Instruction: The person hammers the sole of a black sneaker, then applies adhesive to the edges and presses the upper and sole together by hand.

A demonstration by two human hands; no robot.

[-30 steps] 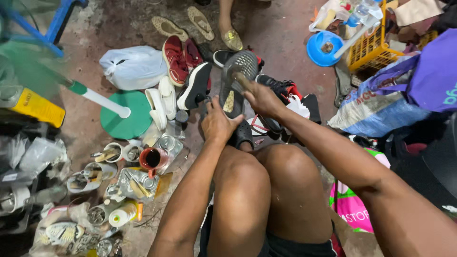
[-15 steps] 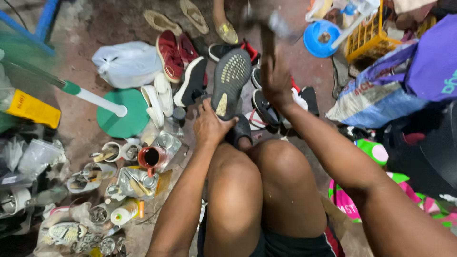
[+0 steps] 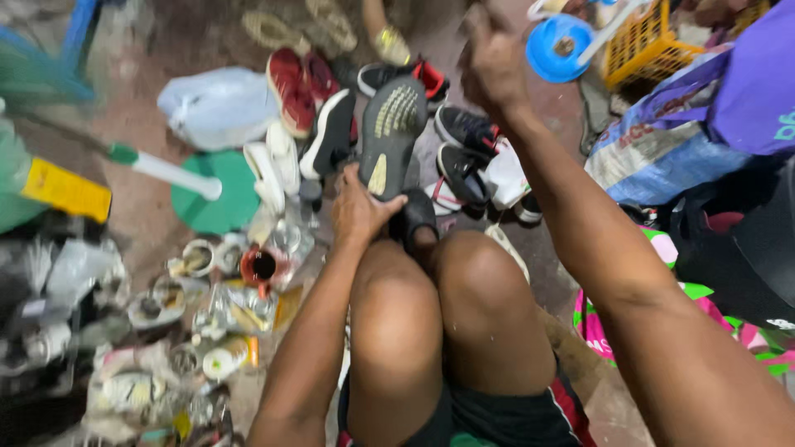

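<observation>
I sit with my bare knees drawn up. My left hand (image 3: 358,211) grips the heel end of a dark shoe (image 3: 389,124) that stands sole up in front of my knees, its grey tread with pale yellow patches facing me. My right hand (image 3: 493,62) is raised high above the shoe near the top edge, its fingers curled shut and blurred. Whether anything is in that fist does not show.
Red shoes (image 3: 298,83), a white plastic bag (image 3: 217,103), a green round lid (image 3: 217,194) and black sneakers (image 3: 464,157) lie on the floor. Small tins and pots (image 3: 261,266) crowd the left. A blue bowl (image 3: 559,45), yellow crate (image 3: 642,45) and another person's sandalled foot (image 3: 389,41) are at the back.
My right hand has lifted from the shoe's sole up to the top of the view. My left hand keeps hold of the shoe, which now stands more upright.
</observation>
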